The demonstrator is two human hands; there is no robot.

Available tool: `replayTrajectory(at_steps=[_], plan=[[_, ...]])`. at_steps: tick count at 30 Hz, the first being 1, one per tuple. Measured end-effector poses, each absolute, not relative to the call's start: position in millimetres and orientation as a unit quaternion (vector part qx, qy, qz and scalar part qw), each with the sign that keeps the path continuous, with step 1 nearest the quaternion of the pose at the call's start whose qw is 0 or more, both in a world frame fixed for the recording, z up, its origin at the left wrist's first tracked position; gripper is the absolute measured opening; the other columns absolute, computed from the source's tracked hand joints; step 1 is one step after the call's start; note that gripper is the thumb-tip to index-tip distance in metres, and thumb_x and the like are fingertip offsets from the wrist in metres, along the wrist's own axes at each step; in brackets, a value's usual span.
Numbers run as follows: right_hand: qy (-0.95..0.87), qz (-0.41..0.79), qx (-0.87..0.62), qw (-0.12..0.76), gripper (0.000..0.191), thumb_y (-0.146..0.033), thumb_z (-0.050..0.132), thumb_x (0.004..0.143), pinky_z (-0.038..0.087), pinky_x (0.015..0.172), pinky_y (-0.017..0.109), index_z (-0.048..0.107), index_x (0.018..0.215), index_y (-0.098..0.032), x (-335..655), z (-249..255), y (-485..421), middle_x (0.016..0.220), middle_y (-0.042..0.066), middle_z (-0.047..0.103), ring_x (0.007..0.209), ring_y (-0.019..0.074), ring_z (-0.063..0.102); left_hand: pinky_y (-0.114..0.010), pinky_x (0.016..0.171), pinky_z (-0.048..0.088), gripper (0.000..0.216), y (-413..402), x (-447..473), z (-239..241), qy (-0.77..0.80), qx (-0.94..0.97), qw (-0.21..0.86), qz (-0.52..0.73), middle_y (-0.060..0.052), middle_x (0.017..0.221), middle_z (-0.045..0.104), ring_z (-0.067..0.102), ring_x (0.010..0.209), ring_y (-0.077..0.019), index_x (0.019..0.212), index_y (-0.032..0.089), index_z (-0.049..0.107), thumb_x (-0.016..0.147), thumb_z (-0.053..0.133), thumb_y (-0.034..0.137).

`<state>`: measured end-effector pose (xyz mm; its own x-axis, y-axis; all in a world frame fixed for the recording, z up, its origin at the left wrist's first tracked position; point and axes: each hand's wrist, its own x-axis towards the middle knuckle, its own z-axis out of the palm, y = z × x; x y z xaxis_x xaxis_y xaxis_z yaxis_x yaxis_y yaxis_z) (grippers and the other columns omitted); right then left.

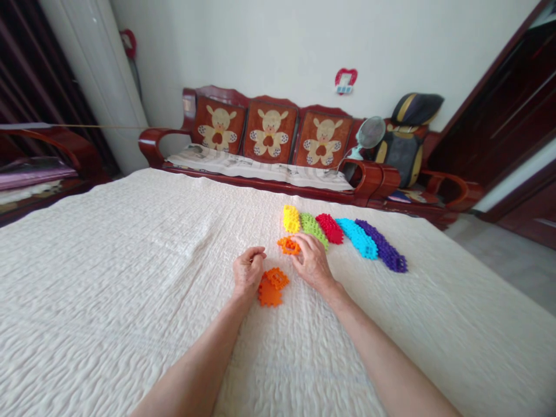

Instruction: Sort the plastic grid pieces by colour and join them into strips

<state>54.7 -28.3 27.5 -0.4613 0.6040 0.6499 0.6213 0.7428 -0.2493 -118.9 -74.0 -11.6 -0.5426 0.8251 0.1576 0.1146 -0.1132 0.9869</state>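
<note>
On the cream quilted bed cover (130, 278) lie rows of plastic interlocking tiles: yellow (291, 218), green (313, 229), red (329, 227), cyan (358, 237) and purple (383, 246). My right hand (311, 259) pinches a single orange tile (288, 245) just in front of the yellow row. My left hand (248, 270) is curled, fingers closed, resting beside a small pile of orange tiles (271, 286); I cannot make out anything inside it.
A red wooden bench (269, 168) with bear-print cushions stands along the far edge of the bed. A small fan (368, 136) and a dark backpack (406, 136) sit at its right end. A dark wooden door is at far right.
</note>
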Motion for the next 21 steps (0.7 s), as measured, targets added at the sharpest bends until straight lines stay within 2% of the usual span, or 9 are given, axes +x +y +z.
replayTrajectory(at_steps=[7,21], plan=[[-0.850,-0.014,-0.370,0.374,0.045,-0.015,0.054,0.076,0.032,0.103,0.048,0.053,0.121,-0.018,59.0,13.7,-20.9,0.124,0.012,0.054,0.118,0.0276,0.045,-0.020,0.045,0.036,0.029,-77.0,-117.3,-6.4,0.602,0.374,0.287,0.645,-0.002,0.075,0.070,0.045,0.044,-0.0075,0.086,0.016,0.070,0.069,0.047,0.023],[-0.853,-0.010,-0.372,0.367,0.048,-0.013,0.055,0.074,0.031,0.102,0.047,0.053,0.121,-0.019,56.2,13.6,-16.3,0.125,0.012,0.052,0.120,0.0278,0.044,-0.021,0.051,0.043,0.029,-76.1,-118.1,-5.4,0.608,0.371,0.286,0.641,-0.003,0.075,0.071,0.055,0.053,-0.0106,0.084,0.017,0.071,0.068,0.047,0.024]])
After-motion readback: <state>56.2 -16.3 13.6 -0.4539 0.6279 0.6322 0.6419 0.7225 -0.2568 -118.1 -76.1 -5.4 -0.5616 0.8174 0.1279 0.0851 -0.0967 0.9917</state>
